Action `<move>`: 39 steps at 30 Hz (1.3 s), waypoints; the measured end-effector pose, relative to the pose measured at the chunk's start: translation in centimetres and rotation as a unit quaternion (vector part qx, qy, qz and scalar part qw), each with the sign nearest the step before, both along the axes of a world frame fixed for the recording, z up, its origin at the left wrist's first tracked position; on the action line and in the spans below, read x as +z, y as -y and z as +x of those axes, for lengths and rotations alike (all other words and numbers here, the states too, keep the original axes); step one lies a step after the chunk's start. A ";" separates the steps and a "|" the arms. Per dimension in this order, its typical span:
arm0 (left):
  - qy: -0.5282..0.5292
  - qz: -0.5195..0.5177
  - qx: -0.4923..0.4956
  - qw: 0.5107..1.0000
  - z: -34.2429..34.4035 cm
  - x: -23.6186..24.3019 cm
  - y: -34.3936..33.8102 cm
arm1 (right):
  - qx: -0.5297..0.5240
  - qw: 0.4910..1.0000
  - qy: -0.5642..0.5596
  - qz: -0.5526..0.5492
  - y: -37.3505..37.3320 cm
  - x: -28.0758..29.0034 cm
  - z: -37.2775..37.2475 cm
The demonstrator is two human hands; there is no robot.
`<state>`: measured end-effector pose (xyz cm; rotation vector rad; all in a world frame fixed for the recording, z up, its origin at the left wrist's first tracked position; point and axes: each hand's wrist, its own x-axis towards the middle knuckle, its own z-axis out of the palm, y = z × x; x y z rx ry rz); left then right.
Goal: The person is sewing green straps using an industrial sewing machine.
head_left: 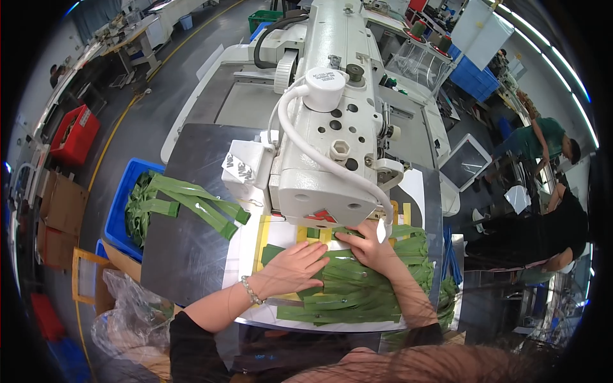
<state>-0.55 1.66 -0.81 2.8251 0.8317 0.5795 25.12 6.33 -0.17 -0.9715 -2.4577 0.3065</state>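
White sewing machine (329,147), upper centre. Green straps (357,305), lower centre under its head; long axis left–right, cut ends leftward, probably bunched for easy reach. Left hand (290,265) spread flat, grasping nothing visible, likely steadying. Right hand (375,247) half-curled at straps; grip can't be told.

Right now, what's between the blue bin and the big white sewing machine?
The head view shows the dark tabletop, with green strips reaching over it from the blue bin toward the sewing machine.
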 end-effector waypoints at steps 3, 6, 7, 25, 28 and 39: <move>-0.007 -0.002 -0.002 1.000 0.1 0.1 -0.1 | -0.005 0.999 -0.001 0.037 0.0 -0.1 -0.4; -0.013 -0.024 -0.009 1.000 -0.1 0.1 -0.1 | 0.000 0.999 0.009 0.049 0.0 -0.1 -0.7; -0.013 -0.026 -0.006 1.000 -0.1 0.1 -0.1 | 0.003 0.999 0.009 0.047 0.0 -0.1 -0.8; 0.026 -0.029 -0.003 0.999 0.1 -0.1 -0.2 | 0.005 0.999 0.004 0.046 -0.5 0.2 -1.4; 0.028 -0.019 -0.005 0.999 0.1 -0.2 -0.2 | 0.010 0.998 0.002 0.060 -0.4 0.1 -1.4; 0.022 -0.033 0.007 0.999 0.3 -0.6 0.0 | 0.003 1.000 0.001 0.002 -0.3 0.2 -1.4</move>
